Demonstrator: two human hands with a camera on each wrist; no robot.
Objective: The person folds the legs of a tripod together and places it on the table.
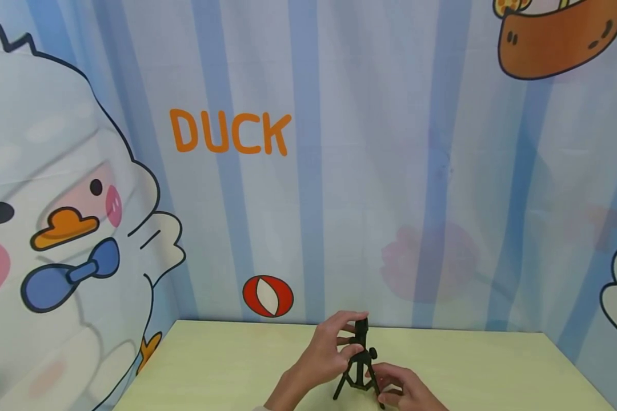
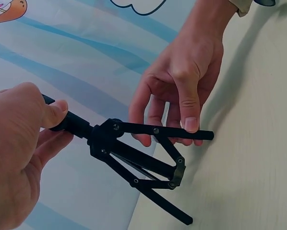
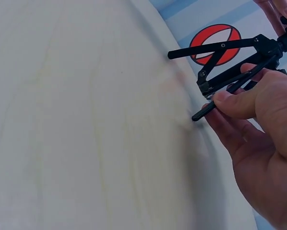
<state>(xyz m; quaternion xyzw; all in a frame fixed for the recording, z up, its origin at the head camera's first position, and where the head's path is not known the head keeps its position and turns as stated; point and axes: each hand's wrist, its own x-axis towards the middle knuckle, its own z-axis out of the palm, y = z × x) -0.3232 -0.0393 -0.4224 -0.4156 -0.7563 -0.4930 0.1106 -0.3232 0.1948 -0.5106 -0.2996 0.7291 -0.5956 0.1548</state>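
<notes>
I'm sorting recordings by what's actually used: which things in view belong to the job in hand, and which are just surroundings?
In the job:
- black tripod, legs spread
- left hand, gripping it near the top
- right hand, pinching one leg

Surroundings:
- pale table
- striped backdrop
- printed duck and ball on the backdrop

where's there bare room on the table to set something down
In the head view, the tabletop looks bare left of the left grip, out to the printed duck, and right of the right grip, out to the curtain. It is crowded around the black tripod, held at its top and one leg.
</notes>
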